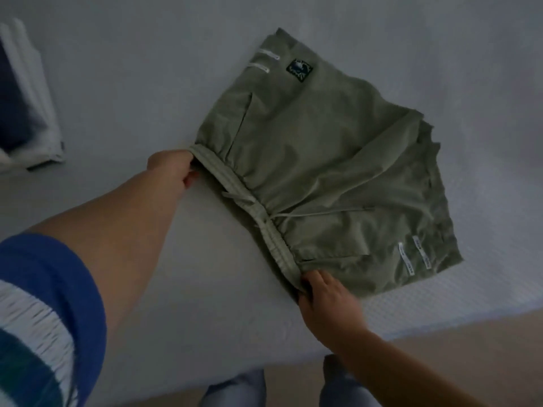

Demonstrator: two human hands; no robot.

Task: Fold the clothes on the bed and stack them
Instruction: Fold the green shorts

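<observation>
A pair of olive-green shorts (320,171) lies spread flat on the white bed (147,83), legs pointing away to the right. It has a drawstring, a dark patch and white tabs. My left hand (173,167) pinches the far end of the elastic waistband. My right hand (323,295) grips the near end of the same waistband, close to the bed's front edge.
A folded stack of white and dark blue clothes (26,113) sits at the left edge of the bed. The bed's front edge (264,359) runs across the bottom, with tan floor (470,348) and my legs below it.
</observation>
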